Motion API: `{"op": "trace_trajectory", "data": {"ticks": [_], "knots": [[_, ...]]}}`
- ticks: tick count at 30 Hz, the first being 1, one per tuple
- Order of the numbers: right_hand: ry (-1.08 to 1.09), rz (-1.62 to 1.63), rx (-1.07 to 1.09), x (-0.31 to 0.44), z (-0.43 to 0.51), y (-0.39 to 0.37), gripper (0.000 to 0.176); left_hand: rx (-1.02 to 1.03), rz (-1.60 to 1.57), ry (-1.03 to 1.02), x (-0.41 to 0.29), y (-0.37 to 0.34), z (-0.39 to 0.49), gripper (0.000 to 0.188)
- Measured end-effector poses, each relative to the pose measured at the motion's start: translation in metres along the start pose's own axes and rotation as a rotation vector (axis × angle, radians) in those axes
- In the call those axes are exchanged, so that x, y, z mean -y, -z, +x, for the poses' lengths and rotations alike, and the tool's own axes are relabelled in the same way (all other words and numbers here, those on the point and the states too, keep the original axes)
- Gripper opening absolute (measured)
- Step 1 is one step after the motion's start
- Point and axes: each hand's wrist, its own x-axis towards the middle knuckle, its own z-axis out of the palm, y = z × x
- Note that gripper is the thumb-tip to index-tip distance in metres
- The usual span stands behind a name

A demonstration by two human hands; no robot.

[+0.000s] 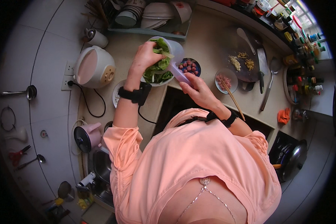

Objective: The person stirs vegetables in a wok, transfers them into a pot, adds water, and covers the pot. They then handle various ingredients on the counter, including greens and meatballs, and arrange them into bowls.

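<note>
My left hand [147,56] has its fingers in a clump of leafy greens [163,65] at the mouth of a translucent purplish plastic scoop [175,49]. My right hand [200,91] grips the scoop's handle, which slants down to the right. The scoop is tilted on its side, its mouth towards my left hand. Below it, more cut greens lie in a white bowl [168,81], whose rim is partly hidden. Close to the scoop stands a dark blue plate [197,62] of small reddish balls. Some fingertips of my left hand are hidden among the leaves.
Right: a bowl of minced meat [224,77] with chopsticks [235,102], a round cutting board [249,77] with chopped aromatics, a cleaver [262,63] and a spatula [268,89]. Left: a rice cooker [93,68] with a cord. Behind: a dish rack [151,31]. An open dark drawer or recess [168,103] lies before me.
</note>
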Motion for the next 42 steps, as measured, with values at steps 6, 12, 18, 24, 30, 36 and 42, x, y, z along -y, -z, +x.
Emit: {"op": "trace_trajectory", "data": {"ticks": [6,12,18,24,30,36,42], "knots": [[0.054,0.186,-0.029,0.006,0.001,0.0,0.021,0.18,0.204,-0.073,-0.038,0.012,0.009,0.049],[-0.121,0.565,-0.039,0.01,-0.006,0.036,0.03,0.096,-0.232,-0.381,-0.05,0.057,-0.004,0.038],[-0.017,0.682,-0.245,-0.007,-0.026,0.073,0.03,-0.171,-0.549,-0.257,0.006,0.055,-0.014,0.035],[-0.001,0.801,-0.447,-0.07,0.011,0.088,0.028,0.071,0.064,-0.054,0.053,-0.044,-0.037,0.084],[-0.165,0.913,-0.469,-0.118,0.047,0.081,0.024,0.149,0.589,-0.225,0.042,-0.079,-0.026,0.085],[-0.274,0.877,-0.469,-0.139,0.048,0.08,0.026,0.163,0.675,-0.373,0.044,-0.094,-0.011,0.075],[-0.355,0.848,-0.461,-0.15,0.044,0.081,0.028,0.173,0.671,-0.43,0.056,-0.104,-0.006,0.06]]}}
